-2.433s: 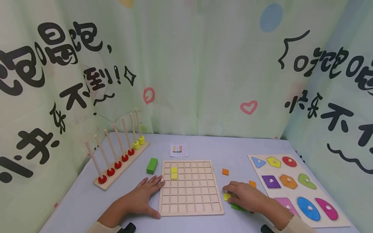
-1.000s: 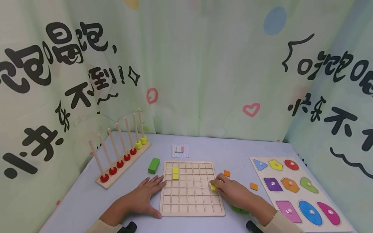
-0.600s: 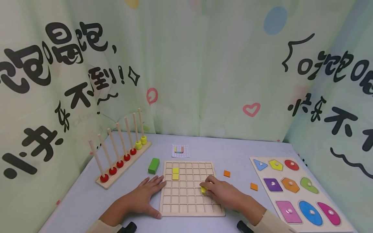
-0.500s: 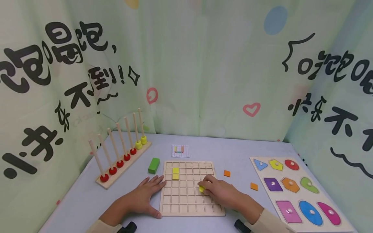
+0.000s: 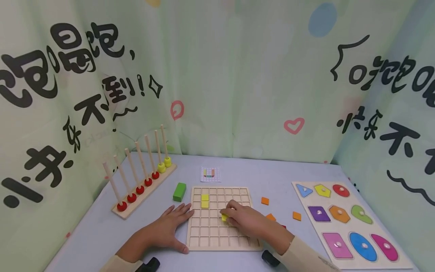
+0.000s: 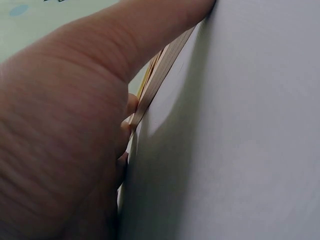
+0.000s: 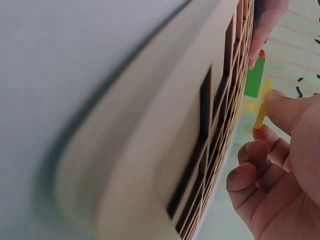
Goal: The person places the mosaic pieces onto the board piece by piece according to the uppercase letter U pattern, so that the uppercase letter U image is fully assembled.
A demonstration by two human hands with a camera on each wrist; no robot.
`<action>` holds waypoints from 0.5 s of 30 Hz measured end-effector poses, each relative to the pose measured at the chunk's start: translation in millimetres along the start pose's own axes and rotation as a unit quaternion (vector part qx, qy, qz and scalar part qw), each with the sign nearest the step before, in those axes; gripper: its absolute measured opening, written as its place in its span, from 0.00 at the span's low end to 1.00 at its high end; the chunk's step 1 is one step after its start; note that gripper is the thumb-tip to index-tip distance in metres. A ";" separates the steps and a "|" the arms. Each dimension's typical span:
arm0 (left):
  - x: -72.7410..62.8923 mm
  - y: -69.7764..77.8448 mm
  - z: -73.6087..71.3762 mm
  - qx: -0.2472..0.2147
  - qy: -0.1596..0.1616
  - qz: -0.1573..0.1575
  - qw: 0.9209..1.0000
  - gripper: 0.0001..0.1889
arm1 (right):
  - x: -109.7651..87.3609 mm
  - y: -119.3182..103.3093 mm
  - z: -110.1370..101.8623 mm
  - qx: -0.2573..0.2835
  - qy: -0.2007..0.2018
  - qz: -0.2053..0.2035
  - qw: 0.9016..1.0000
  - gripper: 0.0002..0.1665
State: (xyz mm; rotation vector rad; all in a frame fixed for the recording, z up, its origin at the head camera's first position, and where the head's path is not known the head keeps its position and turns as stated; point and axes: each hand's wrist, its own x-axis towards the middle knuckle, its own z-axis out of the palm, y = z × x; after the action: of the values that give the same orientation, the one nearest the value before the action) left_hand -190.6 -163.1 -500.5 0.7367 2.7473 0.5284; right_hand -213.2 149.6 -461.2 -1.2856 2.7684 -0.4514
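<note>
My right hand (image 5: pixel 248 220) pinches a small yellow square tile (image 5: pixel 224 217) over the middle of a wooden grid board (image 5: pixel 212 241). In the right wrist view, the yellow tile (image 7: pixel 260 115) sits between thumb and fingertip, apart from the board's surface. Two yellow tiles (image 5: pixel 205 201) lie one below the other in cells near the board's upper left. With spread fingers, my left hand (image 5: pixel 163 229) rests on the table and touches the board's left edge. Its thumb (image 6: pixel 165 22) reaches along that edge in the left wrist view.
Several orange tiles (image 5: pixel 265 201) lie right of the board, some partly behind the right arm. A green block (image 5: pixel 179 192) and a peg rack with beads (image 5: pixel 128 212) stand left. A small pattern card (image 5: pixel 210 174) lies behind. A shape puzzle board (image 5: pixel 355 241) lies at the right.
My right hand has picked up the yellow tile from the pieces right of the board and carried it left over the grid. The left hand has stayed at the board's edge.
</note>
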 end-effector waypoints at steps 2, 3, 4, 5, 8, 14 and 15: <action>0.1 0.3 -1.4 -0.001 0.000 0.002 1.000 0.64 | 4.0 -0.9 0.6 -0.005 -0.003 -0.004 1.000 0.18; 0.3 0.3 -1.7 -0.001 0.000 0.003 1.000 0.64 | 5.9 -1.3 1.1 -0.009 -0.006 -0.004 1.000 0.18; 0.5 0.4 -2.1 -0.001 0.000 0.003 1.000 0.64 | 7.7 -1.6 2.0 -0.013 -0.011 -0.002 1.000 0.19; 0.8 0.4 -2.4 -0.003 0.000 0.003 1.000 0.64 | 9.6 -2.2 2.4 -0.014 -0.016 -0.001 1.000 0.19; 1.6 0.0 -2.2 -0.006 -0.001 0.003 1.000 0.64 | 14.4 -3.7 3.2 -0.016 -0.025 -0.001 1.000 0.19; 1.2 -0.3 -0.2 -0.010 -0.003 -0.004 1.000 0.63 | 24.5 -8.7 5.0 -0.035 -0.040 -0.006 0.999 0.20; 1.1 -0.2 -0.1 -0.011 -0.004 -0.005 1.000 0.63 | 26.2 -9.7 5.3 -0.038 -0.042 -0.006 0.998 0.20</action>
State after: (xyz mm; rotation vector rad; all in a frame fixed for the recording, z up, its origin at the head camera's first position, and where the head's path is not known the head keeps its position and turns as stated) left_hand -191.7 -162.7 -500.6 0.7192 2.7318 0.5525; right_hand -222.1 122.6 -461.6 -1.3066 2.7336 -0.2884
